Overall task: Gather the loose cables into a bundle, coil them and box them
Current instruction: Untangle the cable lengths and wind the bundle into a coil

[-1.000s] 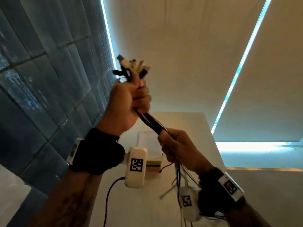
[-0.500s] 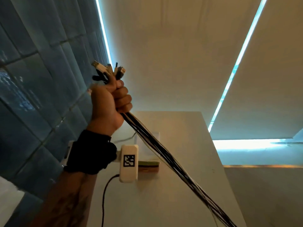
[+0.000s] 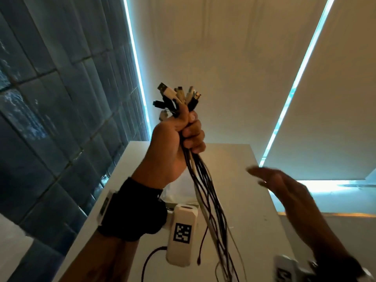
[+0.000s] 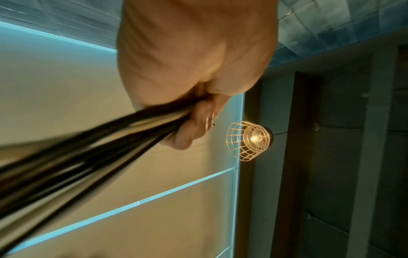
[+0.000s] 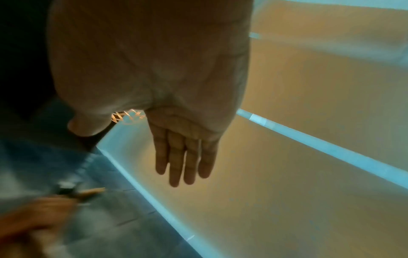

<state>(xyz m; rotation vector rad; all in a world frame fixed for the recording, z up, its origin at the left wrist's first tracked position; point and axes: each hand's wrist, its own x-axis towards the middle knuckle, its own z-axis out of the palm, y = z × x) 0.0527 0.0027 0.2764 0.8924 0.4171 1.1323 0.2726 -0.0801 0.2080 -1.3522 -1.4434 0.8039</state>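
Note:
My left hand [image 3: 183, 135] is raised high and grips a bundle of black and white cables [image 3: 205, 192] just below their plugs [image 3: 179, 96], which fan out above the fist. The strands hang loose below the fist toward the white table [image 3: 244, 200]. In the left wrist view the curled fingers [image 4: 194, 125] clamp the blurred cables [image 4: 88, 151]. My right hand [image 3: 280, 182] is to the right of the bundle, apart from it, fingers straight and holding nothing; the right wrist view shows its flat palm and fingers [image 5: 183, 157]. No box is in view.
A blue tiled wall [image 3: 50, 119] runs along the left. Cream blinds [image 3: 234, 58] with bright gaps fill the back. A small flat stack [image 3: 183, 202] lies on the table behind my left wrist. A caged wall lamp [image 4: 249, 139] shows in the left wrist view.
My right hand slid down the bundle out of view, then let go and came back up on the right, open. The left hand swung left and returned to centre; the strands now hang slack.

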